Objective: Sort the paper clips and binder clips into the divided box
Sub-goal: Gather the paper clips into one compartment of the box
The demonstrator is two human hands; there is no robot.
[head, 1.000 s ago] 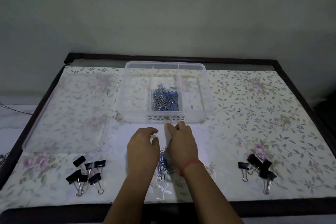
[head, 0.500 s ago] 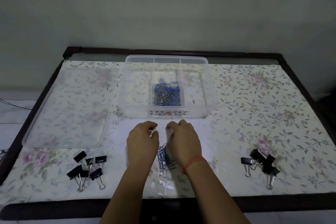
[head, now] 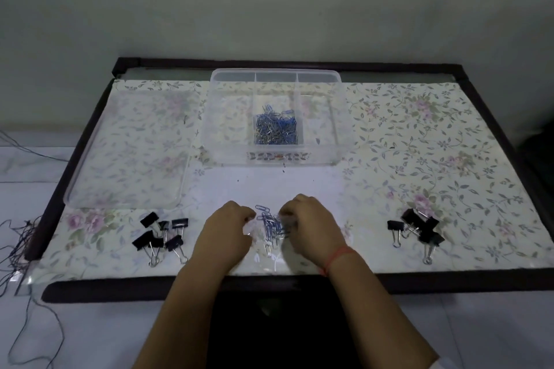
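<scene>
A clear divided box (head: 337,117) stands at the back middle of the table; its middle compartment holds a heap of blue and silver paper clips (head: 275,130). A small loose pile of paper clips (head: 269,226) lies near the front edge. My left hand (head: 227,229) and my right hand (head: 311,223) rest on either side of that pile with fingers curled down into it. Whether either hand grips clips is hidden by the fingers. Black binder clips lie in a group at the front left (head: 162,235) and another at the front right (head: 418,229).
The box's clear lid (head: 129,147) lies flat to the left of the box. The table (head: 434,141) has a floral cover and a dark raised frame. Thin wires (head: 18,237) hang off the left side over the floor.
Both hands have drawn back from just in front of the box to the loose paper clip pile near the front edge. The view has tilted so the table sits lower.
</scene>
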